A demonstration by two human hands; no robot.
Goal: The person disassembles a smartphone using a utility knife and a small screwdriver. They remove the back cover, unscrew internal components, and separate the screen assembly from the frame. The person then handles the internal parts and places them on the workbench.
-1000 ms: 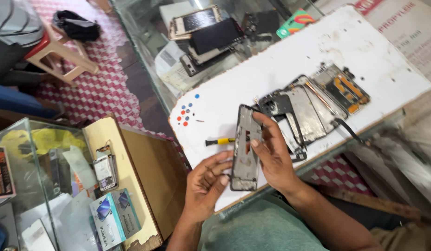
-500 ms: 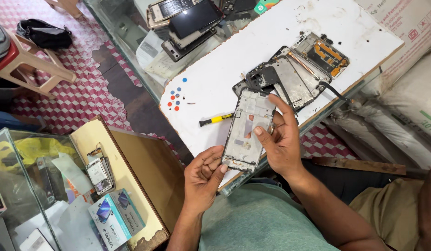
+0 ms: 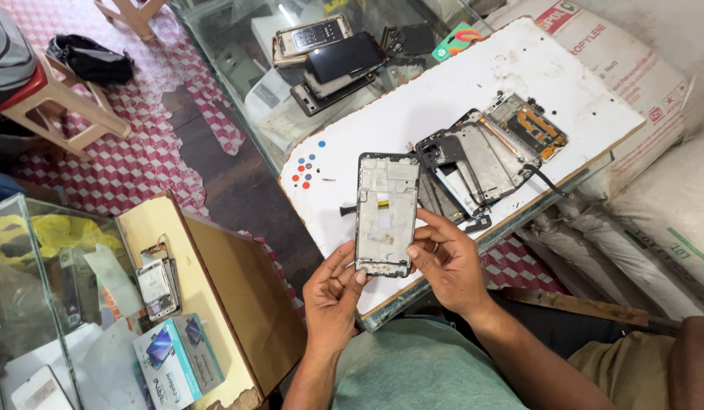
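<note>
So both hands are on the phone frame (image 3: 387, 215) (bare metal side up), held over the white work board (image 3: 473, 99): left hand (image 3: 333, 292) pinches the bottom corner, right hand (image 3: 449, 262) grips the right edge, with a yellow-handled screwdriver (image 3: 367, 206) partly hidden underneath and opened phone parts (image 3: 488, 152) just beside

At the lower left of the frame you have a small blue-and-white phone box (image 3: 177, 363) lying on the tan counter, with a white box (image 3: 39, 389) just left of it behind the glass. Near the top centre, under the glass counter, a dark blank phone screen (image 3: 346, 56) lies over other handsets. At the upper right, white woven sacks (image 3: 595, 38) with red and green print lean beside the white table.
</note>
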